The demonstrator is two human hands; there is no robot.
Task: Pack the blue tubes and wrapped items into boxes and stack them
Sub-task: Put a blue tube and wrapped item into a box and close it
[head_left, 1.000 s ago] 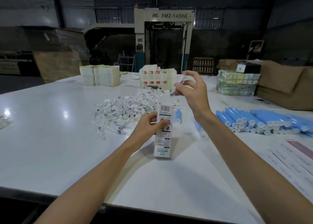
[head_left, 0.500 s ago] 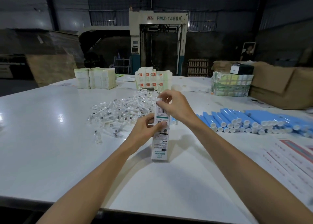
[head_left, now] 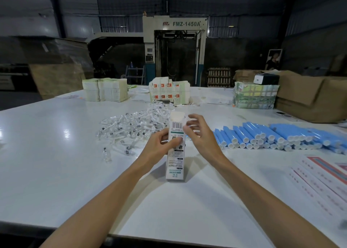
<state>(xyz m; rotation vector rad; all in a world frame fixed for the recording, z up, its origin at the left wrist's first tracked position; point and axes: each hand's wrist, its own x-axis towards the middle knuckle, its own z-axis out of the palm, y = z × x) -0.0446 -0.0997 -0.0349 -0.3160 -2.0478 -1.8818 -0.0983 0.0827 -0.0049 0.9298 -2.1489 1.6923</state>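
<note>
A tall white box (head_left: pixel 175 163) with a barcode and green print stands upright on the white table (head_left: pixel 56 153), its top flap raised. My left hand (head_left: pixel 159 144) grips the box from the left, thumb across its front. My right hand (head_left: pixel 200 133) is at the box's upper right edge, fingers spread and loosely bent, fingertips near the flap. A heap of clear wrapped items (head_left: pixel 135 129) lies just behind the box. Several blue tubes (head_left: pixel 272 137) with white caps lie in rows to the right.
Stacks of flat white boxes (head_left: pixel 105 90) and red-printed boxes (head_left: pixel 169 91) stand at the table's far side. A wrapped bundle (head_left: pixel 253 95) and brown cartons (head_left: pixel 309 95) sit at the back right. Printed sheets (head_left: pixel 323 180) lie at the right.
My right hand came down from above with a wrapped item, reached the box's open top, and now holds nothing at the box's upper right. The top flap now stands up.
</note>
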